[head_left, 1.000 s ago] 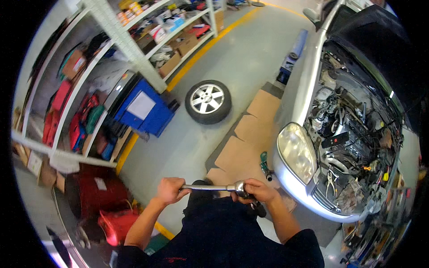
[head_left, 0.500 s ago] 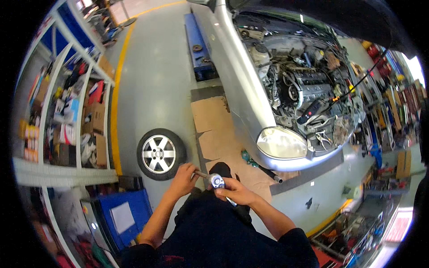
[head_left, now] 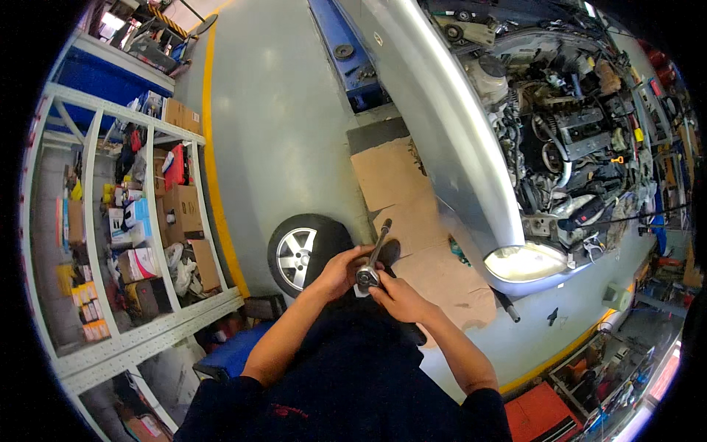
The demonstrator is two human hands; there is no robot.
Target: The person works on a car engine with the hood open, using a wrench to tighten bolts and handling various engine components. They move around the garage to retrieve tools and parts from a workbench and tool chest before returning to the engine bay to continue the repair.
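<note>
A chrome ratchet wrench (head_left: 367, 275) is held in front of my body, its round head between my two hands. A long bar with a darker end runs up and away from it. My left hand (head_left: 340, 272) is closed around the ratchet from the left, fingers curled beside the bar. My right hand (head_left: 401, 297) grips it from the right, thumb and fingers at the head. What the palms cover is hidden. Beyond my left hand, a wheel with a silver rim (head_left: 296, 256) lies on the floor, partly behind my dark-clothed leg.
A silver car (head_left: 471, 147) with an exposed engine bay (head_left: 574, 140) stands at the right. Flattened cardboard (head_left: 398, 184) lies beside it, near a dark tube (head_left: 507, 306). Loaded shelves (head_left: 92, 221) line the left; a blue lift ramp (head_left: 346, 51) is beyond. A red cabinet (head_left: 541, 412) stands at lower right.
The ratchet's bar has swung from pointing left to pointing away from me. My left hand has moved from the bar toward the head. My view has turned toward the left.
</note>
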